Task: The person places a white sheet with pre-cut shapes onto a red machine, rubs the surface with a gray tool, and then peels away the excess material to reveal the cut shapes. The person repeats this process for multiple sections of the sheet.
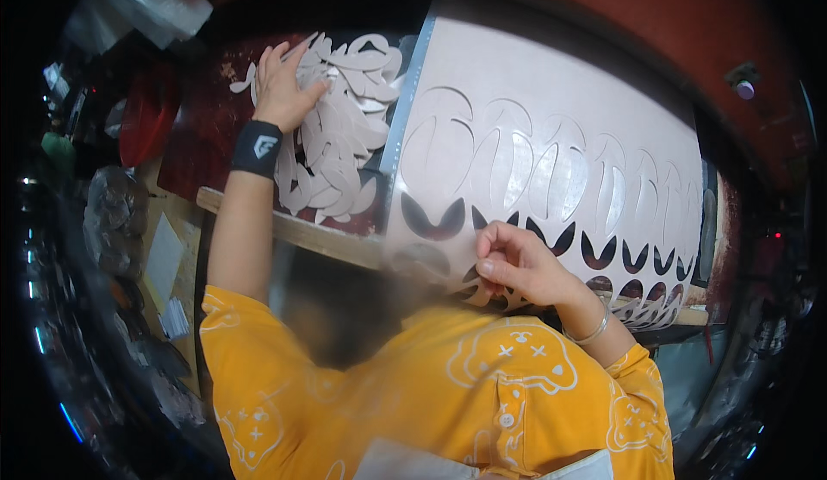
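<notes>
Fingers (289, 62) of the left hand (282, 92) lie spread flat on a pile of pale cut-out pieces (340, 127) at the far left of the dark red worktop (198, 148). Right hand (517, 260) fingers pinch the near edge of the large pale sheet (560, 92), punched with curved shapes, just beside the pile.

The cut sheet (551, 109) lies on the table (293, 230). Left of the sheet, past a metal strip (403, 105), sits a pile of cut pieces (345, 135), with the left hand (284, 88) on it. The right hand (517, 264) touches the sheet's near edge.
</notes>
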A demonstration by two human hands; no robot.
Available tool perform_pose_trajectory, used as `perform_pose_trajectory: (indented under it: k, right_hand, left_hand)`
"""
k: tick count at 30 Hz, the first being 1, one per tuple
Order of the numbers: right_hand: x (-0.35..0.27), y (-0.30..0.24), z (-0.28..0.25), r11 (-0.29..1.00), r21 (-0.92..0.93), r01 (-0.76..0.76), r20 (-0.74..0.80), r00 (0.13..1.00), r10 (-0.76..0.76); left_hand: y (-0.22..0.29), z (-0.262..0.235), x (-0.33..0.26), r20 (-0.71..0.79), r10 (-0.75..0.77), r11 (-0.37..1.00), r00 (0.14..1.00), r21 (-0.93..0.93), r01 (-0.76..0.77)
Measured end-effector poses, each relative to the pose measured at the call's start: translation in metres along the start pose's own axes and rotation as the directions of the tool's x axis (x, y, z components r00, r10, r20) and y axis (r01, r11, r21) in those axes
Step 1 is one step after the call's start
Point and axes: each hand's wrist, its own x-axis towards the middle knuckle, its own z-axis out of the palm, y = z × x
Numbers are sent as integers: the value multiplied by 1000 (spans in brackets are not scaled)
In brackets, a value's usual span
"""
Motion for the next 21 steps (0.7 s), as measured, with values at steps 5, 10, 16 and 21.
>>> perform_pose_trajectory:
  k: [5, 10, 16, 21]
  right_hand:
    - [-15, -21, 5, 999, 41, 18, 0, 1000, -18]
    - [-33, -68, -9, 850, -527, 8, 98, 994, 51]
    - [40, -108, -56, 637, -771, 16, -213, 935, -282]
    - [129, -73, -70, 385, -917, 103, -85, 892, -443]
  left_hand:
    - [67, -35, -34, 510, -133, 227, 850, -819, 527]
    - [139, -10, -39, 639, 258, -670, 725, -422, 610]
    - [144, 25, -27, 529, 550, -695, 647, -141, 706]
    - [151, 11, -26, 567, 347, -679, 747, -397, 618]
